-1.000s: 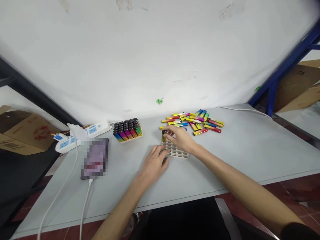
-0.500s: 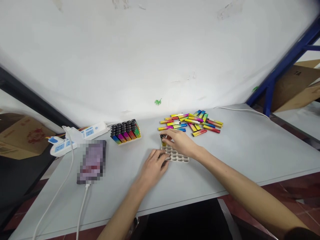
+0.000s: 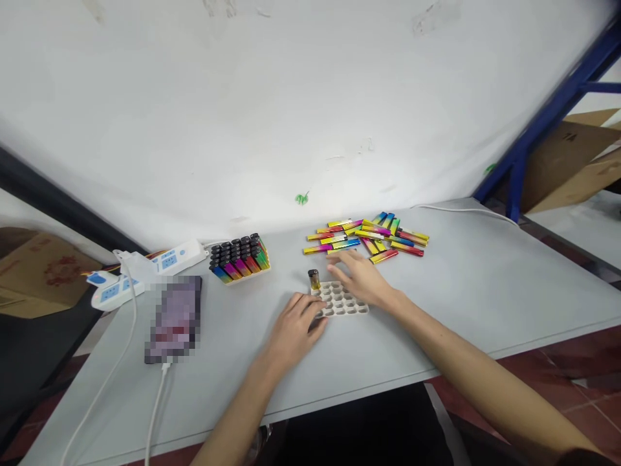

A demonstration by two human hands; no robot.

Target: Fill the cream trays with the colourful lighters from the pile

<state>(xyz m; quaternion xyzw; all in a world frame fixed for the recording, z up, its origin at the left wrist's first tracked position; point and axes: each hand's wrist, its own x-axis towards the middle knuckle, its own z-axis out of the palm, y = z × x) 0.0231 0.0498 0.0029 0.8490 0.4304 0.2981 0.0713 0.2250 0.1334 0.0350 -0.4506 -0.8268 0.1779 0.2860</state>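
Right hand (image 3: 361, 279) right of centre, fingers apart, beside the holed tray (image 3: 346, 299); left hand (image 3: 294, 325) touches the tray's left edge, grip unclear. Black-topped lighter (image 3: 314, 279) stands upright at mid-frame, at the tray's upper-left corner; shiny multicoloured pieces (image 3: 372, 234) lie beyond.

left hand (image 3: 294, 330) and right hand (image 3: 361, 278) bare; dark sleeve edge (image 3: 579, 458) above right forearm (image 3: 460, 353)

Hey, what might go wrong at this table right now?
The lone lighter stands at a corner of the white tray, close to the left hand, so a bump might tip it.

The phone has a white cable running past the front edge of the table; a snag could drag it.
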